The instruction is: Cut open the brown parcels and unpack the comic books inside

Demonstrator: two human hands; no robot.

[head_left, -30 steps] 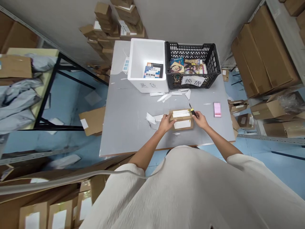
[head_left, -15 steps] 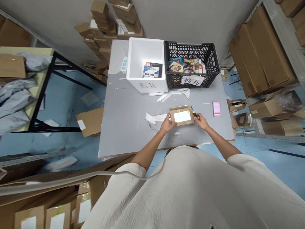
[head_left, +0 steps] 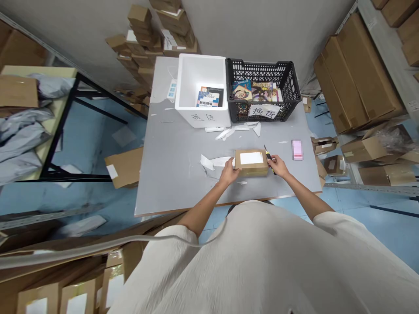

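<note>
Box (head_left: 251, 165) at the near edge, knife (head_left: 268, 155) beside its right end

Brown cardboard, white label up, the box is near the person's edge of the grey table (head_left: 173, 165); whether its underside lies fully flat I cannot tell. The left hand (head_left: 229, 172) is clamped on its left end, thumb toward the near side. The right hand (head_left: 277, 165) is closed around the knife, a black and yellow cutter whose blade points away from the body, just past the right end; whether it touches the cardboard is too small to make out.

The step in hand looks like steadying and positioning the box with the cutter ready. A cut from here would call for a firm left grip, a clear view of the taped seam, and fingers kept off the blade's path.

Just left of the box lie white paper scraps (head_left: 207, 162), with torn strips (head_left: 229, 132) farther back. To the right, a phone (head_left: 297, 150) shows a pinkish screen. Behind stand a white bin (head_left: 203, 118) and a black crate (head_left: 235, 114), side by side, both with books inside; beyond the table's far left corner, more cartons (head_left: 140, 48) are stacked
</note>
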